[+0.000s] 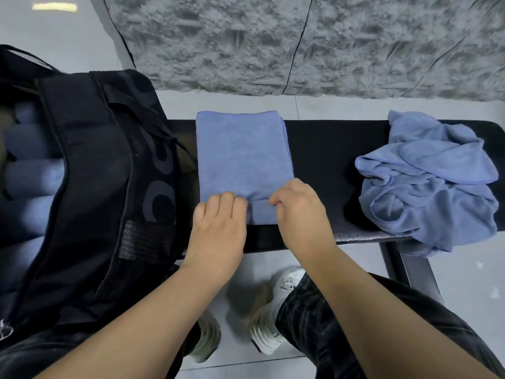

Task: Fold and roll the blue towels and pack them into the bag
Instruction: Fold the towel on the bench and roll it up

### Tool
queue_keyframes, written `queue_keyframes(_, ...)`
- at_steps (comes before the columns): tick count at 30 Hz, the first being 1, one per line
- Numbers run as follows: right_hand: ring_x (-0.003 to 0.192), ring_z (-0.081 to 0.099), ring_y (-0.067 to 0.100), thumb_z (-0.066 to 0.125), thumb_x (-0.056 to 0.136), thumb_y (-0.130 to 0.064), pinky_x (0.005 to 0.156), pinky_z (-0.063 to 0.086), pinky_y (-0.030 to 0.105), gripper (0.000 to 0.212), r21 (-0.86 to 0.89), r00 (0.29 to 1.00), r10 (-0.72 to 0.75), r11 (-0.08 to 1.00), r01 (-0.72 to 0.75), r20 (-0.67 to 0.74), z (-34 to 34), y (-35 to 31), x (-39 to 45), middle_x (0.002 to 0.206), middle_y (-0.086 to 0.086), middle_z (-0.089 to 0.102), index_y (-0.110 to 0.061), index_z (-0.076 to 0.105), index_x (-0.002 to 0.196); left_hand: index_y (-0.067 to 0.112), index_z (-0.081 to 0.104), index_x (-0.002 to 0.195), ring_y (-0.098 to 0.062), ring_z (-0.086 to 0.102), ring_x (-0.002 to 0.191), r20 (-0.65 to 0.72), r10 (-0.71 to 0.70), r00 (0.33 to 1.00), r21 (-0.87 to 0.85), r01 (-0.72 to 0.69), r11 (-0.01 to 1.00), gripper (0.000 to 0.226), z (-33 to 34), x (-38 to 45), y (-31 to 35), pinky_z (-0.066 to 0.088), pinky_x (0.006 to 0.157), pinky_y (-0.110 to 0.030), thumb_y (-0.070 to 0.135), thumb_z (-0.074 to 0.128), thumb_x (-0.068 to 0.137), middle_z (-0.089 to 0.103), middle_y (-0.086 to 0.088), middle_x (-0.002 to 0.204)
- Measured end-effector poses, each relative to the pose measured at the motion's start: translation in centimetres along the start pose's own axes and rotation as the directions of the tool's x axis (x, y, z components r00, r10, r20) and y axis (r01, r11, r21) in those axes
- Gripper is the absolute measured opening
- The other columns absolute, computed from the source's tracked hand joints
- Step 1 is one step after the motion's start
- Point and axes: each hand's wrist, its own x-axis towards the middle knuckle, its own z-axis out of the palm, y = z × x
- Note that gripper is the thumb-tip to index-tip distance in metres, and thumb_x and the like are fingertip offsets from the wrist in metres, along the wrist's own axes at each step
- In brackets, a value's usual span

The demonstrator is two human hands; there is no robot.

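both hands, left hand [218, 225] and right hand [297, 214], pinch the near edge of the folded towel [243, 157], starting its roll. uneven turning could skew it, or loosen the layers.

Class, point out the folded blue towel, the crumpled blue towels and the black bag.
Folded blue towel [243, 151], head view: flat middle.
Crumpled blue towels [426, 184], head view: heap's centre.
Black bag [90, 170], head view: side panel.

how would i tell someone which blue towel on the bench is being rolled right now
Look at the black padded bench with the black duffel bag at its left end. The flat, folded blue towel lies mid-bench, its near edge curled under the left hand and right hand. The other blue towel, at the right end, is crumpled.
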Motion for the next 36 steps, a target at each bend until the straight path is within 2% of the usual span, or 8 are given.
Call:
queue_keyframes(6, 0.108, 0.042, 0.019, 0.068, 0.079, -0.024, 0.095, 0.035, 0.031, 0.033, -0.092, 0.982, -0.071, 0.992, 0.089, 0.177, -0.5, 1.1, -0.5, 0.109, -0.003, 0.054, -0.015, 0.061, 0.110, 0.012, 0.059, 0.101, -0.024, 0.054, 0.083, 0.023, -0.050, 0.999, -0.125, 0.052, 0.991, 0.025, 0.1, 0.9, -1.0, 0.027, 0.080, -0.030, 0.003, 0.062, 0.078, 0.058, -0.001, 0.090)
queue_keyframes(10, 0.098, 0.048, 0.020, 0.073, 0.079, -0.016, 0.086, 0.044, 0.040, 0.023, -0.015, 0.994, -0.056, 0.998, 0.058, 0.093, -0.6, 0.8, 0.3, 0.103, -0.002, 0.055, -0.013, 0.068, 0.101, 0.014, 0.059, 0.097, -0.022, 0.054, 0.078, 0.017, -0.058, 0.998, -0.153, 0.060, 0.986, 0.020, -0.1, 1.4, -1.2, 0.023, 0.074, -0.027, 0.006, 0.059, 0.079, 0.057, 0.002, 0.084)
queue_keyframes(15, 0.104, 0.044, 0.015, 0.061, 0.089, -0.029, 0.094, 0.039, 0.035, 0.022, -0.031, 0.964, -0.025, 0.999, 0.034, 0.266, -1.8, 0.8, 1.2, 0.103, -0.006, 0.058, -0.022, 0.065, 0.109, 0.019, 0.061, 0.094, -0.019, 0.055, 0.077, 0.041, -0.080, 0.996, -0.175, 0.086, 0.981, 0.020, -0.6, 2.0, -1.4, 0.018, 0.074, -0.026, 0.016, 0.044, 0.083, 0.059, 0.008, 0.081)
queue_keyframes(19, 0.087, 0.050, 0.014, 0.062, 0.087, -0.031, 0.077, 0.045, 0.030, 0.012, 0.108, 0.912, 0.092, 0.983, -0.146, 0.400, -3.0, 0.4, 1.1, 0.091, -0.006, 0.054, -0.028, 0.054, 0.096, 0.029, 0.054, 0.111, -0.013, 0.045, 0.103, 0.265, -0.138, 0.954, -0.157, 0.184, 0.970, 0.026, -1.3, 2.6, -1.7, 0.007, 0.071, -0.026, 0.020, 0.033, 0.098, 0.056, 0.014, 0.104)
queue_keyframes(24, 0.061, 0.046, 0.010, 0.061, 0.089, -0.031, 0.054, 0.040, 0.025, 0.009, 0.154, 0.795, 0.135, 0.949, -0.275, 0.591, -3.5, 0.5, 1.1, 0.078, -0.004, 0.055, -0.026, 0.053, 0.087, 0.034, 0.052, 0.113, -0.009, 0.033, 0.113, 0.438, -0.143, 0.888, -0.136, 0.223, 0.965, 0.028, -1.8, 2.9, -1.8, 0.008, 0.076, -0.027, 0.026, 0.029, 0.100, 0.048, 0.015, 0.100)
queue_keyframes(27, 0.067, 0.047, 0.010, 0.059, 0.090, -0.030, 0.059, 0.041, 0.024, 0.009, 0.153, 0.818, 0.153, 0.948, -0.281, 0.554, -3.1, 0.2, 1.3, 0.084, 0.001, 0.056, -0.022, 0.055, 0.090, 0.032, 0.052, 0.111, -0.014, 0.034, 0.104, 0.319, -0.190, 0.928, -0.139, 0.244, 0.960, 0.020, -2.0, 2.7, -1.4, 0.008, 0.075, -0.026, 0.024, 0.043, 0.096, 0.037, 0.011, 0.102)
queue_keyframes(30, 0.099, 0.042, 0.013, 0.062, 0.088, -0.033, 0.087, 0.041, 0.028, 0.014, 0.069, 0.895, 0.165, 0.975, -0.211, 0.414, -2.4, 0.2, 1.3, 0.097, -0.004, 0.051, -0.021, 0.061, 0.094, 0.024, 0.059, 0.088, -0.018, 0.039, 0.081, 0.114, -0.111, 0.987, -0.215, 0.134, 0.967, 0.031, -2.1, 2.5, -1.1, 0.017, 0.070, -0.032, 0.002, 0.070, 0.070, 0.040, 0.005, 0.087)
queue_keyframes(36, 0.099, 0.038, 0.011, 0.070, 0.081, -0.036, 0.086, 0.039, 0.024, 0.018, 0.080, 0.950, 0.205, 0.970, -0.229, 0.235, -1.5, 0.7, 1.1, 0.086, -0.013, 0.043, -0.022, 0.063, 0.090, 0.022, 0.060, 0.089, -0.022, 0.046, 0.079, 0.140, 0.068, 0.988, -0.134, -0.049, 0.990, 0.045, -1.9, 1.4, -0.3, 0.026, 0.068, -0.033, 0.017, 0.081, 0.049, 0.050, 0.001, 0.085)
